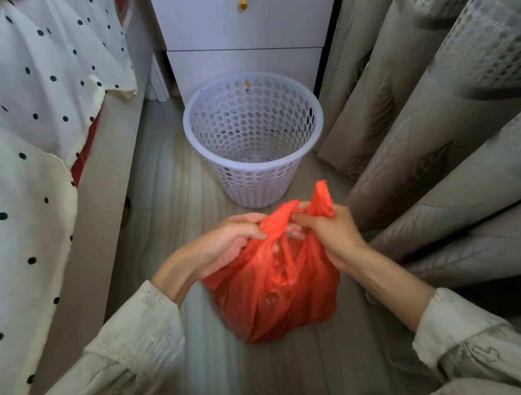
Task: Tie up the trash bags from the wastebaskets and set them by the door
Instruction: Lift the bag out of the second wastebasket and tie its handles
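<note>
While both hands' fingers pinch crinkly red bag (273, 290) handles | perforated round wastebasket (254, 138) behind

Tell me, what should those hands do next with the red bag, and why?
Probably pull the two handles apart to cinch the knot. The left hand and the right hand each grip a handle of the red trash bag, and the handles cross between them but look loose. The bag is already out of the white wastebasket, so closing it seems to come first.
</note>
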